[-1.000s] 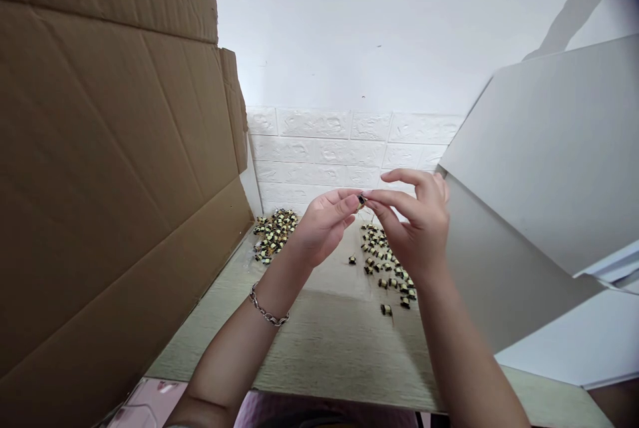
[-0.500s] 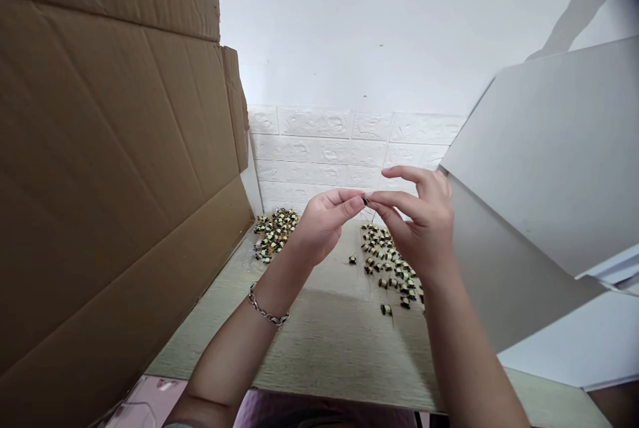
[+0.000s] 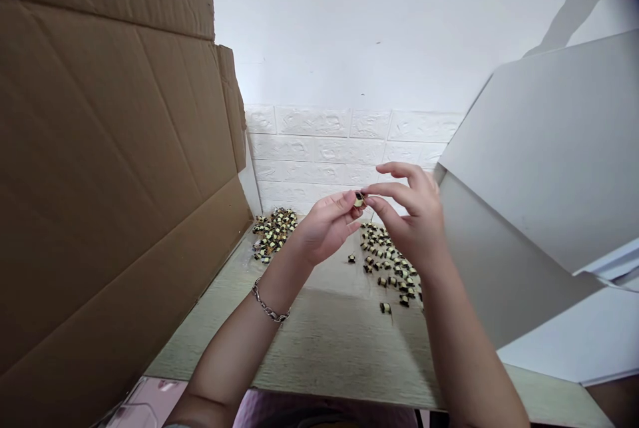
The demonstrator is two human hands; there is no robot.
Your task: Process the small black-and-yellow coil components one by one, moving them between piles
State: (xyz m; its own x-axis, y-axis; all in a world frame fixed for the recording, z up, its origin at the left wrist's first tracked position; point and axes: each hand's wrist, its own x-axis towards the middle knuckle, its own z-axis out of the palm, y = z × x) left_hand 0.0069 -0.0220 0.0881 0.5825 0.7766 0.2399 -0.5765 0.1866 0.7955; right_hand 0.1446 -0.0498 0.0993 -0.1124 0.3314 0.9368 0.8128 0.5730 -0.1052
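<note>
A small wire-wound coil (image 3: 359,200) with a black bobbin and yellow wrap is held up above the table. My left hand (image 3: 327,228) grips it between thumb and fingers, and a chain bracelet circles that wrist. At the coil's right end, the thumb and index finger of my right hand (image 3: 417,218) are pinched close together; a thin lead seems to lie between them, too small to see clearly. The other right fingers are raised and bent. Below the hands, a single coil (image 3: 351,259) lies apart on the table.
Many similar coils form a pile (image 3: 274,235) at the back left and a spread group (image 3: 389,261) under my right hand. Tall cardboard (image 3: 124,148) walls the left side; white panels (image 3: 539,168) stand on the right. A white brick-patterned wall (image 3: 319,148) closes the back of the table (image 3: 319,341).
The coil has turned in my left fingers, so its yellow side now shows. My left fingers have spread a little beneath it. My right hand has shifted slightly left.
</note>
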